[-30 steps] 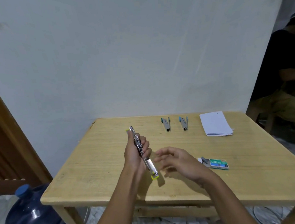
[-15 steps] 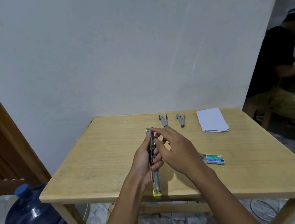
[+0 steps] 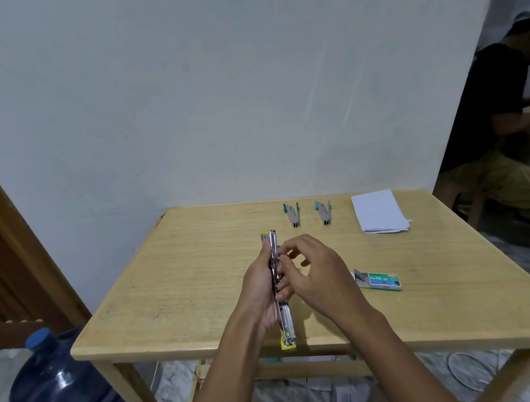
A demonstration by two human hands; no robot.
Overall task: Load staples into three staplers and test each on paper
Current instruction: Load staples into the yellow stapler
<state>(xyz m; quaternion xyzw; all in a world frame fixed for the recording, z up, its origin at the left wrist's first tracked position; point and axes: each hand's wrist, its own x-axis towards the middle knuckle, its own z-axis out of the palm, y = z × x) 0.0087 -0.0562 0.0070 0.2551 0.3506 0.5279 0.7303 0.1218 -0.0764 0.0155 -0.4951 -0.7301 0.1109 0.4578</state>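
Observation:
My left hand grips a yellow-trimmed metal stapler, unfolded lengthwise and held above the wooden table. Against the stapler's middle, my right hand has its fingertips pinched; whether a staple strip is between them cannot be made out. Two blue-trimmed staplers lie side by side at the far edge. A stack of white paper rests to their right. The green staple box lies slid open near my right hand.
A blue water jug stands on the floor at the table's left front corner. Another person sits beyond the table's right side. A wooden door frame is at the left. A white wall backs the table.
The stapler swung from tilted to lengthwise, then my right hand came from the table up to its middle and now pinches at it. The view shifted slightly.

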